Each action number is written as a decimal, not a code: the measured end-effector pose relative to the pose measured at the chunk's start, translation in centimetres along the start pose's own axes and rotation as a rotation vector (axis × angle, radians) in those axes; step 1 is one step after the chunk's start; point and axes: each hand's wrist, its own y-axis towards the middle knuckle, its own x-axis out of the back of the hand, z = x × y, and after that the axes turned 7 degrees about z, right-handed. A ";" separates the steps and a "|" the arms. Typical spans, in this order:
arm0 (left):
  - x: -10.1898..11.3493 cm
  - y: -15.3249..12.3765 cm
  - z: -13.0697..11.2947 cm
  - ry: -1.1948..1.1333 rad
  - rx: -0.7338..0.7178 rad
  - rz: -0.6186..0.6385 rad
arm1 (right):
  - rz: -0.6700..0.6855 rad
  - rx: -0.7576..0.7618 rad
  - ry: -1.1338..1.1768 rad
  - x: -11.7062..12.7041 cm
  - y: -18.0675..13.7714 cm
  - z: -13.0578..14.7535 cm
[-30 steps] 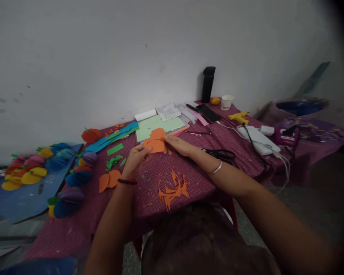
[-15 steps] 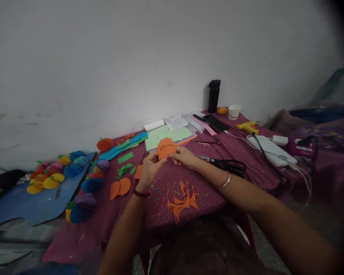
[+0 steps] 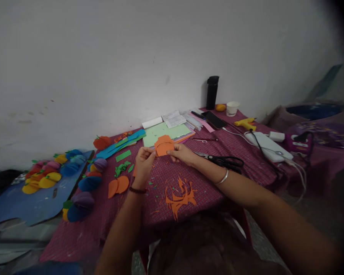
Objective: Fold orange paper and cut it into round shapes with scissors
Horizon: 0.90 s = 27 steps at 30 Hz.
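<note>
An orange paper piece (image 3: 164, 145) with a curved dark line across it is held up over the table between my two hands. My left hand (image 3: 145, 157) pinches its left edge, and my right hand (image 3: 181, 153) grips the lower right edge. Below lie curved orange paper scraps (image 3: 180, 196). Rounded orange cutouts (image 3: 121, 185) rest left of my left wrist, beside small green leaf-shaped pieces (image 3: 122, 169) and a green strip (image 3: 123, 156). Black-handled scissors (image 3: 225, 159) lie right of my right hand, the blades partly behind it.
Colourful paper pumpkins (image 3: 50, 180) sit on a blue board (image 3: 14, 204) at left. Behind my hands are light green sheets (image 3: 151, 134). To the right stand a black bottle (image 3: 212, 93) and a paper cup (image 3: 232, 109), near a phone (image 3: 214, 120), yellow glue gun (image 3: 245, 123) and white cabled box (image 3: 271, 148).
My left hand has shifted to the orange piece's left edge, and the piece now appears wider and less tall. My right hand keeps its grip. The whole view has shifted slightly.
</note>
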 end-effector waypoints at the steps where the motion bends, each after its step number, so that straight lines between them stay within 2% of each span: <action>1: 0.0 0.0 0.0 0.008 0.008 0.007 | 0.000 -0.002 0.005 0.0 0.0 0.0; 8: 0.2 0.1 0.6 -0.026 0.058 0.015 | -0.025 -0.010 -0.013 -0.1 -0.1 -0.1; 17: 0.3 0.2 0.2 0.149 0.016 -0.006 | -0.021 -0.015 -0.076 -0.1 -0.1 -0.1; 23: 0.6 0.3 0.8 0.021 0.103 0.053 | 0.002 0.003 -0.122 0.0 0.0 -0.4; 27: 0.5 0.3 0.9 0.047 0.095 0.043 | -0.022 -0.008 -0.141 0.1 0.0 -0.6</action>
